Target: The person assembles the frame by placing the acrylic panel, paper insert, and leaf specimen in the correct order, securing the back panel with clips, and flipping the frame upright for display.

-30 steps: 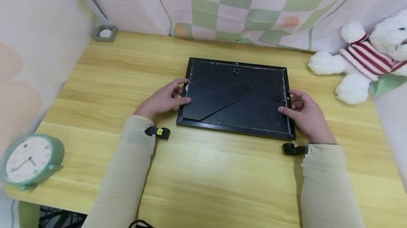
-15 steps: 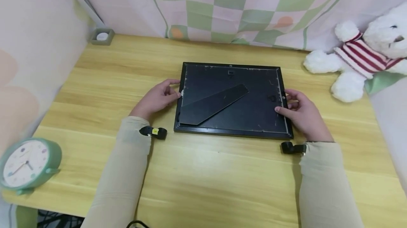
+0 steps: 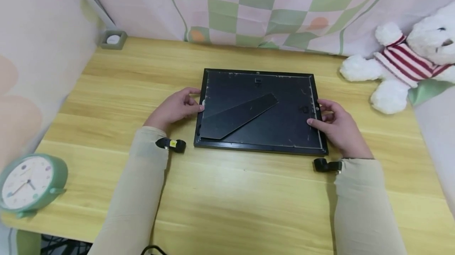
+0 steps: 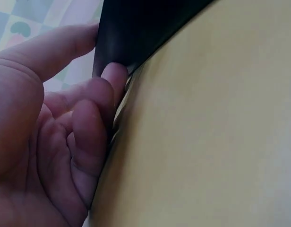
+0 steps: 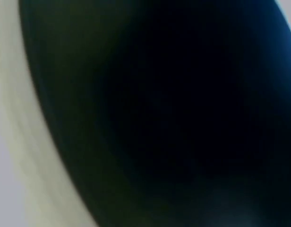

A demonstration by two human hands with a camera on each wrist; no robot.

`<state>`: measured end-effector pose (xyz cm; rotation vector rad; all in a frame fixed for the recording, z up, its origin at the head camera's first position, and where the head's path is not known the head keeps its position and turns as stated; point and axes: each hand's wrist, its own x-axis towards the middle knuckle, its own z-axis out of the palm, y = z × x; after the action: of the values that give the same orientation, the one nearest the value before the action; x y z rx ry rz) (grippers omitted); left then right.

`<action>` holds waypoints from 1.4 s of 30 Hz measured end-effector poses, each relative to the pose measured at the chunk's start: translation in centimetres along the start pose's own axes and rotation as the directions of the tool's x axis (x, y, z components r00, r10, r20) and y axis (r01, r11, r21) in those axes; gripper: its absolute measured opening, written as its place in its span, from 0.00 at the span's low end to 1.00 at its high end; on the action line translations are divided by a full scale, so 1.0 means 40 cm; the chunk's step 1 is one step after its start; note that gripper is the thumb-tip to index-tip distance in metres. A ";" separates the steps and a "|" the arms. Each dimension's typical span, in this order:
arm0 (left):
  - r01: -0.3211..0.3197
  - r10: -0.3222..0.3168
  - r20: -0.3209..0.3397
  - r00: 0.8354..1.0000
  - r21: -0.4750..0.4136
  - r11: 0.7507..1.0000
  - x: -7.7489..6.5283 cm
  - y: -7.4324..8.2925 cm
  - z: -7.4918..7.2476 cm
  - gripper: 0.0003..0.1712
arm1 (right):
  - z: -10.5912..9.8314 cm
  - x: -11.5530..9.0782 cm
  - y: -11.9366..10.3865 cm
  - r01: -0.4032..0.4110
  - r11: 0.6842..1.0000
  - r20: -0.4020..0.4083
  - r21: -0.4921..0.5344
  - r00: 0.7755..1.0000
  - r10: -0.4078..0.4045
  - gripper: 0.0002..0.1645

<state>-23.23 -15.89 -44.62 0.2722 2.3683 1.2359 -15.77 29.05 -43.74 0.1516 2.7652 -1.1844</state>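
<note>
A black picture frame lies back side up on the wooden table in the head view, its stand leg folded flat against the backing. At its left edge, my left hand holds the side with thumb on the rim and fingers partly curled beside it. In the left wrist view, the left thumb and fingertips touch the dark frame. My right hand grips the opposite edge, thumb on the backing, other fingers along the outer side. The right wrist view is mostly dark and blurred.
A green alarm clock stands at the front left. A small grey square holder with a white round piece sits in the back left corner. On the right sits a white plush bear in a striped top. A patterned cloth hangs behind the table.
The frame's left side has shifted slightly toward me, and the frame now lies straighter. My left thumb has drawn back from the backing to the rim. The right hand keeps its hold.
</note>
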 end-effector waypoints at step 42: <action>0.284 -0.475 0.142 0.868 0.643 0.712 0.071 0.237 -0.036 0.19 | 0.005 -0.010 -0.007 -0.006 0.999 0.017 0.035 1.000 0.006 0.42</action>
<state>-26.74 -10.40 -37.02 0.1282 2.3134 0.1883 -15.39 28.71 -43.61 0.1525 2.7281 -1.2275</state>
